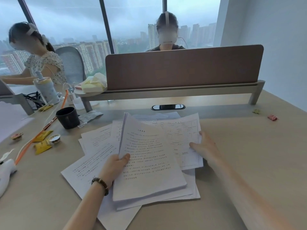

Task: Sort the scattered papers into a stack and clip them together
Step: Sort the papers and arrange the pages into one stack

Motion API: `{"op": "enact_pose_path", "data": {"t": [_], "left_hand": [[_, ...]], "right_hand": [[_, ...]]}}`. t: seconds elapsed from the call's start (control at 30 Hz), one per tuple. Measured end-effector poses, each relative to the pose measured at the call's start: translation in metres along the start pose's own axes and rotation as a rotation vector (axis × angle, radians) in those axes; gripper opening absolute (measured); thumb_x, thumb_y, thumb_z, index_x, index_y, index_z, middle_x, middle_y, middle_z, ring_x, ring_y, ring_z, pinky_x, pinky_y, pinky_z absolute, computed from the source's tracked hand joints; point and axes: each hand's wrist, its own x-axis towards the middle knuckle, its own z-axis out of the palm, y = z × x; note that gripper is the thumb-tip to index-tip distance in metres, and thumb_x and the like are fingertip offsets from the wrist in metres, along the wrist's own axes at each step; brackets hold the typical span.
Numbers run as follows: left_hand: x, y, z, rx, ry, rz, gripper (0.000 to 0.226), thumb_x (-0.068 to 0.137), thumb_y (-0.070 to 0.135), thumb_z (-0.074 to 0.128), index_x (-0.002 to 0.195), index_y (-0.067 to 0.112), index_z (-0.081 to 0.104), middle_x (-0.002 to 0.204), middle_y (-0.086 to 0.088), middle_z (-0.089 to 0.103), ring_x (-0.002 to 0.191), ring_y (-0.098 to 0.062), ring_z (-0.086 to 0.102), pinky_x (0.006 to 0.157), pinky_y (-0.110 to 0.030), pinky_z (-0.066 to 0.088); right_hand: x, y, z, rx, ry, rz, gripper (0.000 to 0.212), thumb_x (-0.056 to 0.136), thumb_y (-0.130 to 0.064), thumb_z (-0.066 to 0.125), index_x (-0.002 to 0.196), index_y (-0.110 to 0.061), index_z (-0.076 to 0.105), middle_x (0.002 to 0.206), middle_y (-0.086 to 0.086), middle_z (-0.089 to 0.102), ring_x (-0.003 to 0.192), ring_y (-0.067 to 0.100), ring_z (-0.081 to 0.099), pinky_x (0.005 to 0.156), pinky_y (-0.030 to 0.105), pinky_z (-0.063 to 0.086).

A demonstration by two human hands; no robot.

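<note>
Smooth beige desk [232, 163], left hand [114, 165] pinching thick paper stack [149, 163], right hand [204, 146] spread on loose sheet [181, 130]

Soft grey daylight from the windows [69, 22] behind, mild shadows, wide-angle bending at edges, right forearm blurred

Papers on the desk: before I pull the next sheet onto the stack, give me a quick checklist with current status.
1. Left hand grips the gathered stack at its left edge: ok.
2. Right hand rests on the table-printed sheet, fingers straight, no grip yet: ok for sliding.
3. All sheets gathered: not ok; loose sheets lie fanned left of and beneath the stack.
4. Stack edges squared: not ok; lower sheets stick out at the bottom and right.
5. Clip within reach: cannot tell; a small pink item lies far right on the desk, too small to identify.
6. Black cup stands apart from the papers: ok.
</note>
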Motion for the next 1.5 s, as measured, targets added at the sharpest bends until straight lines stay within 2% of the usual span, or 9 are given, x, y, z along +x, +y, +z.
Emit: {"op": "enact_pose_path", "data": {"t": [0.17, 0.37, 0.5, 0.83, 0.97, 1.1, 1.2, 1.4, 1.5], "left_hand": [[0.004, 0.003, 0.007, 0.001, -0.039, 0.013, 0.028, 0.099, 0.027, 0.056, 0.098, 0.005, 0.073, 0.089, -0.011, 0.080, 0.080, -0.030, 0.077, 0.073, -0.041, 0.062], [0.008, 0.006, 0.013, -0.006, -0.046, 0.008, 0.028, 0.099, 0.027, 0.057, 0.099, 0.003, 0.073, 0.091, -0.013, 0.079, 0.083, -0.033, 0.076, 0.076, -0.044, 0.062], [0.010, 0.007, 0.013, -0.015, -0.049, -0.014, 0.027, 0.098, 0.027, 0.059, 0.100, 0.004, 0.073, 0.090, -0.014, 0.079, 0.082, -0.034, 0.076, 0.073, -0.043, 0.062], [0.007, 0.010, 0.015, -0.032, -0.053, -0.028, 0.024, 0.098, 0.024, 0.059, 0.098, 0.004, 0.072, 0.087, -0.013, 0.079, 0.081, -0.034, 0.075, 0.069, -0.040, 0.061], [0.005, 0.012, 0.015, -0.005, -0.047, -0.024, 0.023, 0.098, 0.024, 0.060, 0.097, 0.004, 0.072, 0.086, -0.013, 0.079, 0.080, -0.034, 0.075, 0.073, -0.042, 0.061], [0.003, 0.013, 0.016, 0.029, -0.038, -0.025, 0.023, 0.097, 0.025, 0.061, 0.095, 0.005, 0.072, 0.084, -0.013, 0.079, 0.078, -0.034, 0.075, 0.070, -0.042, 0.061], [0.001, 0.016, 0.018, 0.050, -0.027, -0.022, 0.024, 0.097, 0.026, 0.060, 0.092, 0.006, 0.072, 0.078, -0.009, 0.079, 0.073, -0.031, 0.075, 0.062, -0.035, 0.059], [-0.001, 0.019, 0.020, 0.067, -0.018, -0.018, 0.022, 0.098, 0.025, 0.060, 0.090, 0.009, 0.072, 0.078, -0.007, 0.078, 0.071, -0.028, 0.074, 0.060, -0.032, 0.058], [-0.001, 0.019, 0.020, 0.099, -0.011, -0.009, 0.023, 0.098, 0.027, 0.059, 0.090, 0.010, 0.072, 0.084, -0.010, 0.078, 0.077, -0.030, 0.075, 0.070, -0.039, 0.061]], "right_hand": [[0.003, 0.009, -0.004, 0.245, -0.005, 0.118, 0.042, 0.089, -0.003, 0.068, 0.114, -0.011, 0.036, 0.108, 0.004, 0.054, 0.092, 0.022, 0.054, 0.064, 0.029, 0.043], [0.003, 0.023, -0.013, 0.347, 0.000, 0.112, 0.031, 0.086, -0.001, 0.073, 0.080, -0.022, 0.051, 0.085, -0.003, 0.062, 0.075, 0.014, 0.060, 0.064, 0.030, 0.049], [0.003, 0.031, -0.031, 0.386, 0.069, 0.139, 0.018, 0.080, -0.013, 0.081, 0.089, -0.015, 0.065, 0.096, 0.008, 0.074, 0.086, 0.029, 0.072, 0.083, 0.049, 0.060], [0.001, 0.040, -0.043, 0.233, 0.019, 0.100, 0.011, 0.086, -0.018, 0.072, 0.096, -0.020, 0.069, 0.101, 0.003, 0.074, 0.093, 0.025, 0.071, 0.086, 0.042, 0.059], [0.004, 0.038, -0.057, 0.277, -0.032, 0.119, 0.028, 0.067, -0.015, 0.073, 0.095, -0.014, 0.070, 0.098, 0.005, 0.076, 0.088, 0.027, 0.073, 0.082, 0.048, 0.062], [-0.008, 0.038, -0.062, 0.239, -0.166, 0.149, 0.021, 0.084, 0.003, 0.062, 0.102, -0.008, 0.066, 0.102, 0.007, 0.072, 0.094, 0.027, 0.068, 0.085, 0.040, 0.058], [-0.008, 0.047, -0.058, 0.237, -0.158, 0.162, 0.029, 0.093, -0.004, 0.064, 0.121, -0.006, 0.061, 0.121, 0.007, 0.066, 0.106, 0.026, 0.061, 0.092, 0.035, 0.048], [-0.003, 0.025, -0.068, 0.397, -0.108, 0.152, 0.039, 0.099, -0.017, 0.061, 0.136, -0.005, 0.057, 0.131, 0.014, 0.064, 0.119, 0.036, 0.062, 0.107, 0.053, 0.046], [-0.007, 0.004, -0.082, 0.469, -0.083, 0.064, 0.039, 0.097, -0.020, 0.063, 0.134, -0.005, 0.060, 0.128, 0.015, 0.067, 0.113, 0.037, 0.065, 0.104, 0.055, 0.049]]}}
